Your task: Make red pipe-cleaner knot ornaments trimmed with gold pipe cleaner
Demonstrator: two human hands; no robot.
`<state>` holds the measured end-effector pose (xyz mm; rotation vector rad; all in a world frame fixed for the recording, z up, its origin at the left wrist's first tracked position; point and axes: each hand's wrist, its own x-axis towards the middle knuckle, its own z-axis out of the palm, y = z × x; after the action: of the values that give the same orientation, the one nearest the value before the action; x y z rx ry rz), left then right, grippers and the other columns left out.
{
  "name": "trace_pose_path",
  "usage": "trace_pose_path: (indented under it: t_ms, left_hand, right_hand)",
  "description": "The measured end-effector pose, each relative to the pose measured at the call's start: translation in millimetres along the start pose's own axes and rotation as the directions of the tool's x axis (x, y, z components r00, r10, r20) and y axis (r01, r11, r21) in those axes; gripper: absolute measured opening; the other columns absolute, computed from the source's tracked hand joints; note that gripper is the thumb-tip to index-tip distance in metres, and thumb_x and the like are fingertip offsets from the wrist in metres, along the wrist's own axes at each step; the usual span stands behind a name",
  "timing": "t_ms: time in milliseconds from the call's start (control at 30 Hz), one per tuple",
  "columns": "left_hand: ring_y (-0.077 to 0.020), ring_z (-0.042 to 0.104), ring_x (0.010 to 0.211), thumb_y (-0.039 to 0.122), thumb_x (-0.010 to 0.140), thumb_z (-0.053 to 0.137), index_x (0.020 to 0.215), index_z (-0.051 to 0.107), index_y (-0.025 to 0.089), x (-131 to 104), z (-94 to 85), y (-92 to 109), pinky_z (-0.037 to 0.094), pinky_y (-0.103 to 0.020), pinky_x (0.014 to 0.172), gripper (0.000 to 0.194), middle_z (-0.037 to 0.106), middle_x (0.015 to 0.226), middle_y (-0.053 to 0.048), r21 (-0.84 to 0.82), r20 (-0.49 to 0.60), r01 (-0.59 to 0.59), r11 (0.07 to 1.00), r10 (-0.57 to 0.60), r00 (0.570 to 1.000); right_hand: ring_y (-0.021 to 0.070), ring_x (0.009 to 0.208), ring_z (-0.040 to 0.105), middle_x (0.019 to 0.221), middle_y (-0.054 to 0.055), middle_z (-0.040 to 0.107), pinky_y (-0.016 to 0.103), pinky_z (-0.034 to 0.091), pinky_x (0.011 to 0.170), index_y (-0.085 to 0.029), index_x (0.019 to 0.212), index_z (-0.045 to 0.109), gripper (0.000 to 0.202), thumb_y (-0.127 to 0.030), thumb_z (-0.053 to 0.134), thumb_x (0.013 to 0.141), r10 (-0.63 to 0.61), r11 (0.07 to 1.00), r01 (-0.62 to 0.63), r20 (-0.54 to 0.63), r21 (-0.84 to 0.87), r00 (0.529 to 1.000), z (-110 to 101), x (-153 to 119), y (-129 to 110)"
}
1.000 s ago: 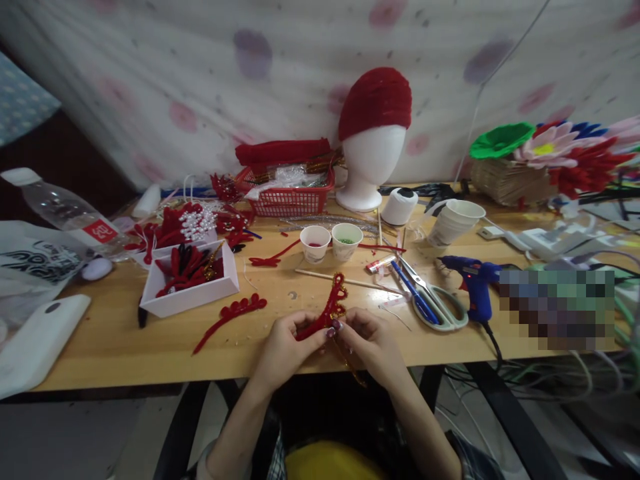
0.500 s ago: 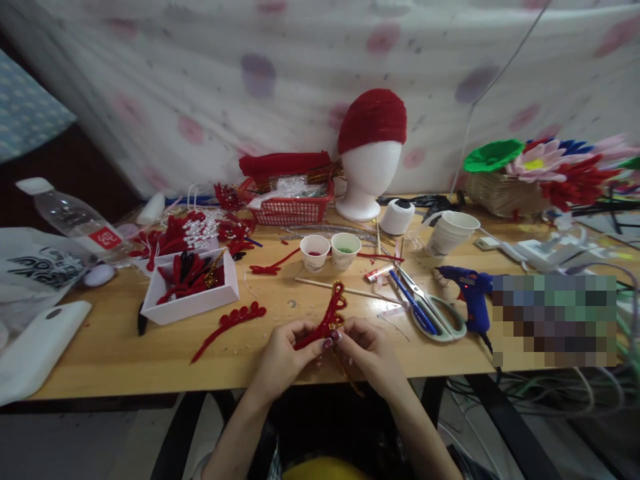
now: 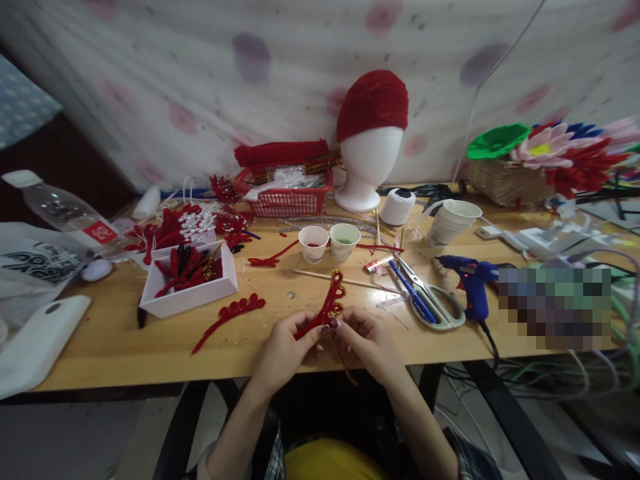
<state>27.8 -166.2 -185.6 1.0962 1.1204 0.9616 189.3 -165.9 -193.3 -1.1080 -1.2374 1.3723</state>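
Observation:
My left hand (image 3: 286, 348) is closed around a red pipe-cleaner ornament (image 3: 328, 305), whose looped upper end points away from me. Gold tinsel trim runs along its scalloped right edge. My right hand (image 3: 369, 341) pinches at that edge, its thumb tip against my left thumb; the exact spot gripped is hidden by the fingers. A loose gold tail (image 3: 346, 365) hangs below both hands, over the table's front edge. To the left on the table lies a similar red looped piece (image 3: 230, 315) without gold trim.
Two paper cups (image 3: 313, 244) with small red and green bits stand ahead. Scissors (image 3: 437, 303), a blue pen (image 3: 411, 291) and a blue glue gun (image 3: 470, 283) lie right. A white box (image 3: 190, 297) of red pieces sits left. Behind stand a red basket (image 3: 287, 202) and foam head (image 3: 371, 160).
The camera view has shifted slightly. Both hands keep nearly the same hold on the red ornament, with only a small shift of the fingers at its gold edge.

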Motion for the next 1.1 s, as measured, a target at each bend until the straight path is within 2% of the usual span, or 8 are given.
trace_pose_path:
  t_ms: [200, 333, 633, 833, 900, 967, 1033, 1100]
  left_hand:
    - [-0.0107, 0.056, 0.055, 0.043, 0.074, 0.079, 0.083, 0.072, 0.015, -0.7, -0.6, -1.0, 0.046, -0.021, 0.052, 0.03, 0.068, 0.07, 0.0, 0.016, -0.013, -0.037, 0.999, 0.037, 0.999]
    - [-0.0101, 0.057, 0.055, 0.043, 0.071, 0.081, 0.082, 0.072, 0.014, -0.4, -1.2, 0.4, 0.047, -0.021, 0.053, 0.032, 0.071, 0.075, -0.002, -0.007, -0.023, -0.054, 0.999, 0.054, 0.998]
    - [-0.0123, 0.059, 0.057, 0.044, 0.067, 0.083, 0.08, 0.073, 0.014, -0.4, 1.4, 3.6, 0.05, -0.023, 0.053, 0.034, 0.073, 0.075, -0.003, -0.035, -0.045, -0.021, 0.999, 0.019, 0.999]
    - [-0.0111, 0.057, 0.052, 0.041, 0.067, 0.084, 0.075, 0.074, 0.013, 0.7, 1.0, 4.4, 0.048, -0.023, 0.054, 0.031, 0.069, 0.064, -0.001, -0.061, -0.027, -0.024, 0.998, 0.022, 0.999]
    - [-0.0114, 0.058, 0.055, 0.04, 0.069, 0.083, 0.076, 0.074, 0.013, 2.1, 2.2, 3.3, 0.048, -0.023, 0.055, 0.03, 0.07, 0.069, -0.002, -0.082, -0.04, -0.03, 0.996, 0.027, 0.999]
    - [-0.0122, 0.059, 0.06, 0.04, 0.072, 0.08, 0.08, 0.073, 0.014, 2.8, 5.1, 1.7, 0.049, -0.023, 0.058, 0.027, 0.072, 0.074, -0.003, -0.109, -0.072, -0.04, 0.993, 0.032, 0.997]
    - [-0.0131, 0.062, 0.068, 0.038, 0.076, 0.077, 0.082, 0.071, 0.016, 2.3, 9.6, 0.5, 0.05, -0.022, 0.064, 0.024, 0.072, 0.078, -0.002, -0.133, -0.114, -0.057, 0.989, 0.042, 0.993]
    - [-0.013, 0.062, 0.073, 0.036, 0.079, 0.075, 0.083, 0.069, 0.018, 1.0, 15.0, 0.3, 0.05, -0.021, 0.069, 0.02, 0.071, 0.079, 0.0, -0.17, -0.15, -0.073, 0.983, 0.047, 0.987]
  right_hand:
    - [0.0105, 0.055, 0.047, 0.062, -0.002, 0.058, 0.023, 0.037, 0.052, -0.018, 0.073, 0.064, 0.04, -0.057, 0.072, 0.077, -0.015, 1.0, 0.014, -0.009, -0.028, 1.0, -0.8, -0.4, 3.8]
    - [0.0103, 0.055, 0.047, 0.063, -0.002, 0.057, 0.023, 0.035, 0.052, -0.017, 0.073, 0.063, 0.041, -0.057, 0.072, 0.077, -0.013, 0.999, 0.013, -0.002, -0.035, 1.0, -0.4, -0.8, 4.1]
    - [0.0096, 0.052, 0.043, 0.058, -0.003, 0.052, 0.023, 0.032, 0.049, -0.018, 0.069, 0.06, 0.044, -0.059, 0.071, 0.077, -0.015, 0.999, 0.014, -0.017, -0.032, 1.0, -0.6, -1.0, 5.9]
    - [0.0102, 0.052, 0.046, 0.059, -0.003, 0.054, 0.023, 0.036, 0.05, -0.018, 0.071, 0.061, 0.04, -0.056, 0.071, 0.079, -0.031, 0.999, 0.031, -0.01, -0.023, 0.999, -1.3, -1.6, 6.6]
    - [0.0118, 0.058, 0.052, 0.065, -0.001, 0.059, 0.024, 0.042, 0.055, -0.018, 0.077, 0.063, 0.036, -0.054, 0.068, 0.083, -0.052, 0.998, 0.052, -0.016, -0.023, 0.999, -0.5, -2.5, 5.1]
    - [0.0152, 0.072, 0.06, 0.078, 0.002, 0.065, 0.026, 0.049, 0.067, -0.02, 0.087, 0.066, 0.032, -0.052, 0.063, 0.088, -0.077, 0.997, 0.077, -0.017, -0.021, 0.997, 1.2, -4.9, 2.6]
    - [0.0185, 0.088, 0.064, 0.091, 0.004, 0.068, 0.028, 0.051, 0.078, -0.021, 0.098, 0.066, 0.027, -0.047, 0.063, 0.09, -0.108, 0.993, 0.108, 0.0, -0.05, 0.994, 3.5, -8.6, -0.4]
    - [0.0197, 0.094, 0.065, 0.098, 0.005, 0.069, 0.03, 0.052, 0.082, -0.023, 0.103, 0.066, 0.023, -0.041, 0.065, 0.09, -0.139, 0.983, 0.138, -0.005, -0.121, 0.99, 5.2, -12.5, -3.4]
